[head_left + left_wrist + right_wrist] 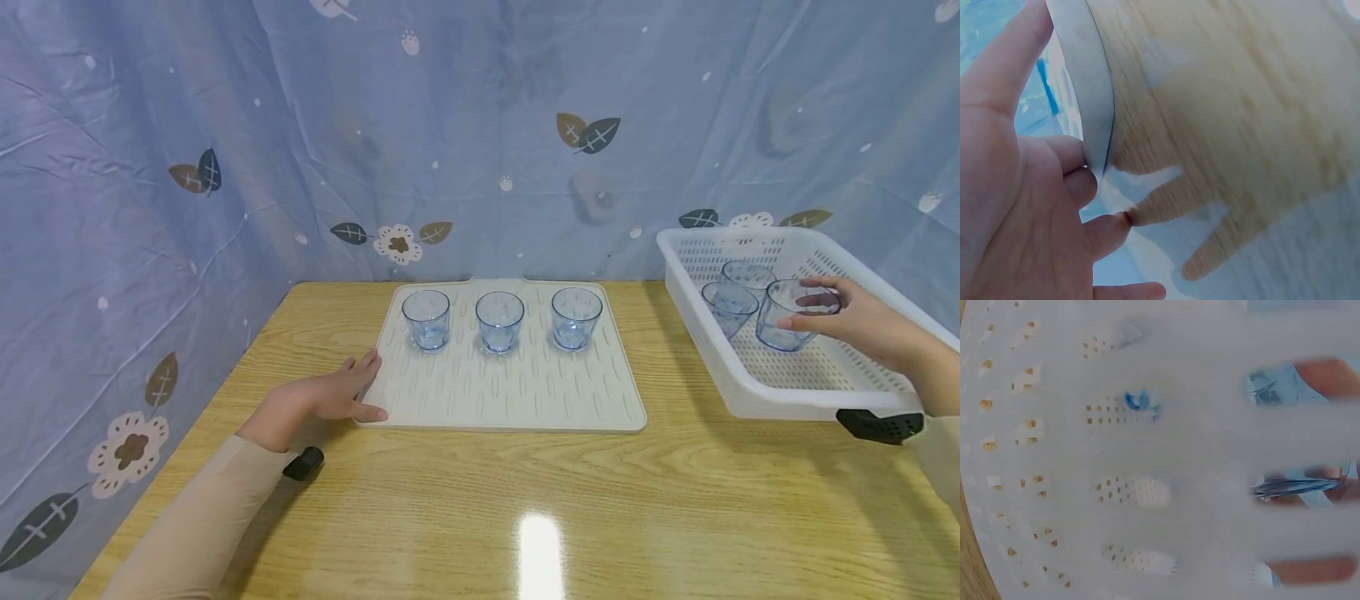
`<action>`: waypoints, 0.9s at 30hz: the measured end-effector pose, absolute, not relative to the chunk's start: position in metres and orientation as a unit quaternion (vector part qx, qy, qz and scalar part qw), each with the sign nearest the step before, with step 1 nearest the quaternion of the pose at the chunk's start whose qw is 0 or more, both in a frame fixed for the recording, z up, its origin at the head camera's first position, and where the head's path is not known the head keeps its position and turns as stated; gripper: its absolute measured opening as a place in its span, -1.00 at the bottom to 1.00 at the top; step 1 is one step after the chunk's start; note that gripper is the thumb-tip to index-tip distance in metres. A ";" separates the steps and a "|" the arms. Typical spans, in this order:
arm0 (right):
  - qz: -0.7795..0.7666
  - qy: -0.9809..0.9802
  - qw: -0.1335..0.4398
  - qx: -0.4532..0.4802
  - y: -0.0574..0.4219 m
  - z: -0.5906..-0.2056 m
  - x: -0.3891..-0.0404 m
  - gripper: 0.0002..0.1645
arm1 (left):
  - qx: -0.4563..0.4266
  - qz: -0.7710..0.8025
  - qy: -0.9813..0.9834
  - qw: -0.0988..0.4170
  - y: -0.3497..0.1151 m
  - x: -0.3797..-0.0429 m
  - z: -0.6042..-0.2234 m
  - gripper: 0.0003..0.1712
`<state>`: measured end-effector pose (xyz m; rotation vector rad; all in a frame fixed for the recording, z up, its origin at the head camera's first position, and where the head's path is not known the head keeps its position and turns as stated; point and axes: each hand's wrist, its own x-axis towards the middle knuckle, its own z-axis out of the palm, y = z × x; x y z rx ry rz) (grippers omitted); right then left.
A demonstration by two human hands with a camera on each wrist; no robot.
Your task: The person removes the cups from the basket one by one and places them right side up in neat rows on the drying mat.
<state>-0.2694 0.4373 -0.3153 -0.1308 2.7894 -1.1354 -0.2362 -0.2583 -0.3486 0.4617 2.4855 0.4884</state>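
Observation:
In the head view my right hand (870, 325) grips a clear bluish glass (777, 327) inside the white basket (795, 400), thumb on the near side and fingers at the far side. Two more glasses, a nearer one (726, 310) and a farther one (738, 268), stand to its left. My left hand (337, 393) touches the left edge of the white drying mat (502, 396), fingers spread. Along the mat's back stand three upright glasses: left (427, 321), middle (499, 323) and right (576, 319). Through slots in the basket wall (1210, 444), the right wrist view shows parts of fingers (1313, 570).
The mat and basket share a wooden table (420, 508), the basket at the right. A blue patterned cloth (465, 125) hangs behind and on the left. The basket's raised walls surround the right hand's glass.

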 end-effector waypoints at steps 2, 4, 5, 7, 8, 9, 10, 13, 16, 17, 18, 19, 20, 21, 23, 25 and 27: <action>-0.377 0.923 0.061 -0.045 0.436 -0.314 -0.268 0.15 | 0.174 0.183 0.926 0.280 -0.259 -0.236 -0.349 0.29; -0.378 0.923 0.055 -0.046 0.435 -0.313 -0.266 0.15 | 0.175 0.182 0.926 0.281 -0.259 -0.237 -0.349 0.28; -0.376 0.924 0.051 -0.045 0.434 -0.312 -0.265 0.15 | 0.175 0.182 0.926 0.281 -0.259 -0.237 -0.350 0.28; -0.378 0.924 0.047 -0.044 0.433 -0.311 -0.263 0.16 | 0.175 0.181 0.926 0.280 -0.259 -0.237 -0.350 0.27; -0.378 0.924 0.044 -0.043 0.432 -0.310 -0.262 0.17 | 0.175 0.182 0.927 0.278 -0.260 -0.237 -0.350 0.27; -0.378 0.924 0.042 -0.042 0.431 -0.310 -0.261 0.17 | 0.175 0.180 0.927 0.278 -0.260 -0.238 -0.350 0.27; -0.378 0.924 0.041 -0.042 0.431 -0.310 -0.260 0.17 | 0.175 0.179 0.928 0.278 -0.260 -0.238 -0.350 0.26; -0.378 0.924 0.037 -0.043 0.429 -0.308 -0.258 0.17 | 0.176 0.179 0.927 0.278 -0.259 -0.237 -0.349 0.26; -0.371 0.927 0.032 -0.049 0.428 -0.305 -0.257 0.15 | 0.179 0.180 0.926 0.278 -0.258 -0.237 -0.348 0.26; -0.368 0.928 0.030 -0.050 0.428 -0.304 -0.256 0.14 | 0.180 0.180 0.926 0.278 -0.259 -0.237 -0.348 0.26; -0.366 0.929 0.028 -0.051 0.427 -0.303 -0.256 0.14 | 0.181 0.180 0.926 0.278 -0.259 -0.237 -0.348 0.26; -0.364 0.930 0.026 -0.051 0.427 -0.302 -0.255 0.13 | 0.182 0.180 0.926 0.278 -0.259 -0.237 -0.349 0.26; -0.364 0.930 0.024 -0.051 0.426 -0.302 -0.255 0.12 | 0.182 0.180 0.926 0.278 -0.259 -0.237 -0.349 0.26; -0.366 0.929 0.023 -0.051 0.425 -0.302 -0.254 0.11 | 0.183 0.178 0.926 0.277 -0.259 -0.237 -0.349 0.26; -0.370 0.927 0.018 -0.054 0.423 -0.302 -0.253 0.09 | 0.183 0.178 0.926 0.277 -0.259 -0.237 -0.349 0.26; -0.378 0.924 0.012 -0.059 0.420 -0.302 -0.252 0.04 | 0.184 0.181 0.926 0.277 -0.259 -0.237 -0.348 0.27; -0.387 0.920 0.003 -0.065 0.417 -0.302 -0.251 -0.03 | 0.186 0.181 0.925 0.278 -0.260 -0.237 -0.347 0.27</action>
